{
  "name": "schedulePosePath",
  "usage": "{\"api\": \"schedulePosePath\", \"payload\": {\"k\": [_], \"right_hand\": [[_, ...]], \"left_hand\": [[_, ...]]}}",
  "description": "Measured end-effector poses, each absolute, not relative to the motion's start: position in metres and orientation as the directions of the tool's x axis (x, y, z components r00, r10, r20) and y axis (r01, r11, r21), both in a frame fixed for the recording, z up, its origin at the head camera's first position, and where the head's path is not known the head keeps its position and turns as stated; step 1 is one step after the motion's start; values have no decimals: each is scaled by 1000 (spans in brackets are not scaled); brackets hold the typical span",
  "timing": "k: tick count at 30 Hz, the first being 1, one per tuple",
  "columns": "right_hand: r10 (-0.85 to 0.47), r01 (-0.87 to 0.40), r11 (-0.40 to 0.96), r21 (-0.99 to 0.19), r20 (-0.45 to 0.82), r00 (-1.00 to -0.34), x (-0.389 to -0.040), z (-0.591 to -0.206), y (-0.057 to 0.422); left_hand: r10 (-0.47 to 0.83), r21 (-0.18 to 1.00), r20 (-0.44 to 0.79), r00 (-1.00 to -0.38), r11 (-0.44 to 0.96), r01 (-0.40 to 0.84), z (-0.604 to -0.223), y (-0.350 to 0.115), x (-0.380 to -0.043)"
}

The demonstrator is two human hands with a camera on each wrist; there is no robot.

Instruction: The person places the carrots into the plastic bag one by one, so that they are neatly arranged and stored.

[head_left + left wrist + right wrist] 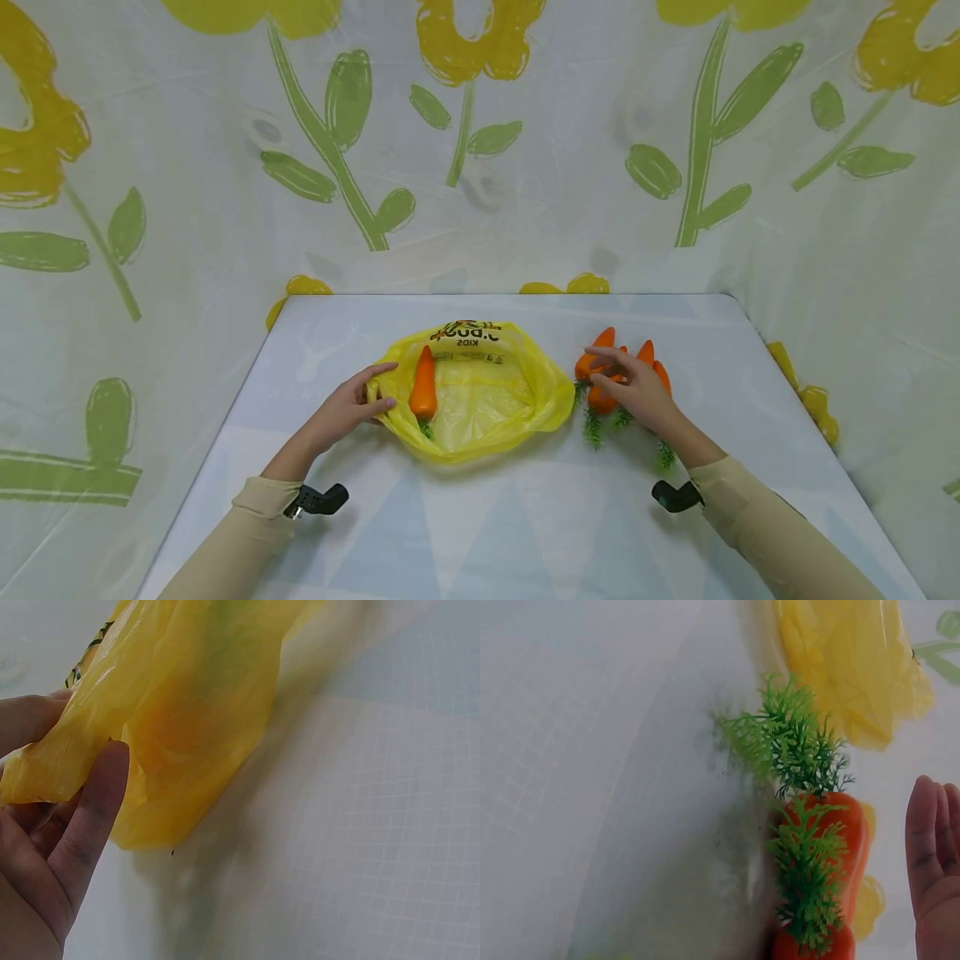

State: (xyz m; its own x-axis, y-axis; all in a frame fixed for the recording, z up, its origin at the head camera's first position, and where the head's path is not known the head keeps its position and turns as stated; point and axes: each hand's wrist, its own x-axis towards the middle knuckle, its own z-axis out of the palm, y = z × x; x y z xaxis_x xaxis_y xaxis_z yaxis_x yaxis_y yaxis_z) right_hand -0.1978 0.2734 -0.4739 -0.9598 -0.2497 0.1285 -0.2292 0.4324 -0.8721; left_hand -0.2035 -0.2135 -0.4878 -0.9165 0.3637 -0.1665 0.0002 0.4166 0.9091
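A yellow plastic bag (pixel 480 400) lies spread with its mouth facing up, dark print on its far side. One orange carrot (pixel 424 387) with green leaves rests inside, near the bag's left rim. My left hand (pixel 347 408) pinches that rim; in the left wrist view, the thumb (pixel 101 795) and fingers have the yellow film between them. Over several loose carrots (pixel 602 400) to the right of the bag hovers my right hand (pixel 641 392), covering some of them. In the right wrist view its extended fingers (pixel 924 832) stand apart from the leafy carrots (pixel 847 825).
The white table (pixel 480 533) carries a pale blue triangle pattern. Behind it and at both sides hangs a floral curtain (pixel 570 167). A dark wrist strap device (pixel 322 500) sits at the left cuff, another device (pixel 675 496) at the right.
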Motion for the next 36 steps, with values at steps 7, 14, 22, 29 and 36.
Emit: {"api": "schedulePosePath", "payload": {"k": [7, 14, 22, 29, 36], "right_hand": [[-234, -249, 488, -837, 149, -961, -184, -453, 271], [-215, -240, 523, -818, 146, -966, -187, -467, 283], [-193, -214, 517, -829, 131, -972, -187, -476, 297], [-162, -186, 531, -827, 117, -980, -183, -478, 304], [-135, -182, 557, -810, 128, -983, -182, -480, 315]], "left_hand": [[353, 910, -177, -919, 415, -16, -487, -213, -204], [362, 914, -172, -916, 405, -12, -487, -214, -203], [347, 909, -183, -920, 416, -24, -488, -212, -205], [371, 919, -164, -914, 394, -5, -488, -214, -204], [369, 916, -161, -915, 400, 0, -489, -214, -205]]}}
